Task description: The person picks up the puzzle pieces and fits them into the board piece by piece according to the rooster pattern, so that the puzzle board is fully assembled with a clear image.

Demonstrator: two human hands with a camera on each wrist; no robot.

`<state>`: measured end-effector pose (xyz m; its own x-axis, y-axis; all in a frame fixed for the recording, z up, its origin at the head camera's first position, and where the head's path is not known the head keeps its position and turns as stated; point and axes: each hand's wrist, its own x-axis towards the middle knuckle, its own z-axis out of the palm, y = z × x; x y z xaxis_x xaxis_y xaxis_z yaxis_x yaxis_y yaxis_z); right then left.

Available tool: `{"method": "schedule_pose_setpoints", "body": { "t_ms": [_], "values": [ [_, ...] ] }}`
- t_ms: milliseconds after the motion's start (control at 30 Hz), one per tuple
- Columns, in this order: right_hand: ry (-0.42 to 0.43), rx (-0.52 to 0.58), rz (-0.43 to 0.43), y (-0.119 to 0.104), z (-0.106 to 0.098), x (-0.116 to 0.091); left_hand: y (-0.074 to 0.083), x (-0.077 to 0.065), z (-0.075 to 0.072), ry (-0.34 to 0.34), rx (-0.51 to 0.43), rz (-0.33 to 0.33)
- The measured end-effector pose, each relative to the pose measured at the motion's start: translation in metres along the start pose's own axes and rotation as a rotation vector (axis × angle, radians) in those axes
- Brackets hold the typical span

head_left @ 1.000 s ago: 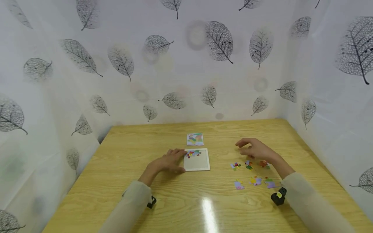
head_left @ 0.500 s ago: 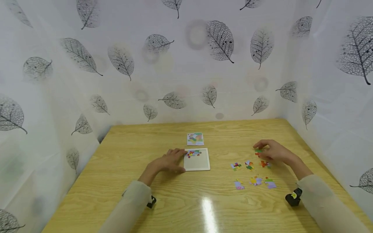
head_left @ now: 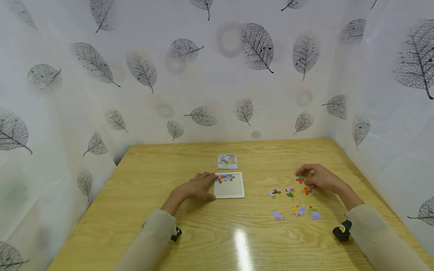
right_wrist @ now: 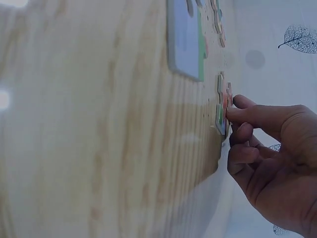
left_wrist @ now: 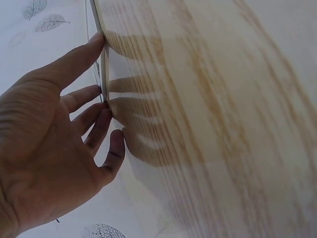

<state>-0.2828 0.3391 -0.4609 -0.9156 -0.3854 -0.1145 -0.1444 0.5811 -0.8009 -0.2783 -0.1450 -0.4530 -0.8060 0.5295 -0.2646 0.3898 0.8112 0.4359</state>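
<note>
My left hand (head_left: 194,188) rests at the left side of a white puzzle tray (head_left: 239,194), thumb at its near corner and loosely bent fingers by its far corner. In the left wrist view, the thumb (left_wrist: 81,62) touches the tray's edge. Along the tray's upper left lie joined jigsaw pieces (head_left: 225,178). On the right, my right hand (head_left: 320,177) pinches a green and red jigsaw piece (head_left: 300,180) between thumb and index finger, low over the table. From the right wrist view, the right thumb (right_wrist: 242,115) overlaps pieces lying edge-on.
Several loose jigsaw pieces lie in two rows below the right hand, among them an orange one (head_left: 307,191) and a lilac one (head_left: 314,213). A square picture card (head_left: 227,161) lies behind the tray. Leaf-patterned sheeting (head_left: 217,82) encloses the wooden table (head_left: 162,158).
My right hand has moved right, from left of the upper row to the green and red piece, where thumb and index finger have closed on it. The left hand stays at the tray.
</note>
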Motion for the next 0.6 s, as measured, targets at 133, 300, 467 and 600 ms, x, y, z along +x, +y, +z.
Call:
{"method": "schedule_pose_setpoints", "body": {
  "t_ms": [133, 300, 467, 600],
  "values": [
    [0.01, -0.04, -0.022, -0.003, 0.003, 0.003, 0.0, 0.001, 0.0, -0.004, 0.007, 0.0],
    [0.001, -0.008, -0.037, -0.013, 0.009, 0.007, 0.002, 0.0, 0.0, -0.01, 0.003, 0.0],
    [-0.015, 0.019, -0.065, -0.023, 0.016, 0.014, 0.004, 0.0, 0.0, -0.01, 0.002, -0.012],
    [-0.024, 0.016, -0.095, -0.03, 0.023, 0.022, 0.005, -0.001, -0.001, -0.018, 0.002, -0.02]
  ]
}}
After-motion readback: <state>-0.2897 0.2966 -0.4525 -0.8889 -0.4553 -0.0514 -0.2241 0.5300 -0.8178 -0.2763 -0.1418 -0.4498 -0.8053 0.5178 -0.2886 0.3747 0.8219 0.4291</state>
